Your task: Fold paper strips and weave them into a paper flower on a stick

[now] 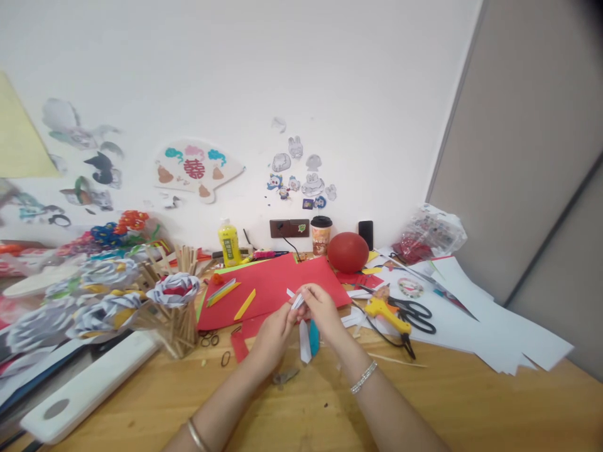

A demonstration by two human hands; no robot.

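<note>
Both hands meet at the middle of the table, over the near edge of a red paper sheet (277, 285). Between the fingertips is a small folded white paper strip (296, 301), partly hidden by the fingers. My left hand (277, 329) pinches it from the left, and my right hand (321, 309) closes on it from the right. Just below them lie a white pointed strip (305, 345) and a blue strip (314, 339). Yellow strips (245, 304) rest on the red sheet to the left.
A yellow glue gun (387, 314) and black-handled scissors (417, 316) lie to the right, beside white paper sheets (490, 314). Behind stand a red balloon (348, 252), a lidded cup (321, 236) and a yellow bottle (229, 243). Paper flowers (110, 307) and wooden sticks (172, 333) crowd the left.
</note>
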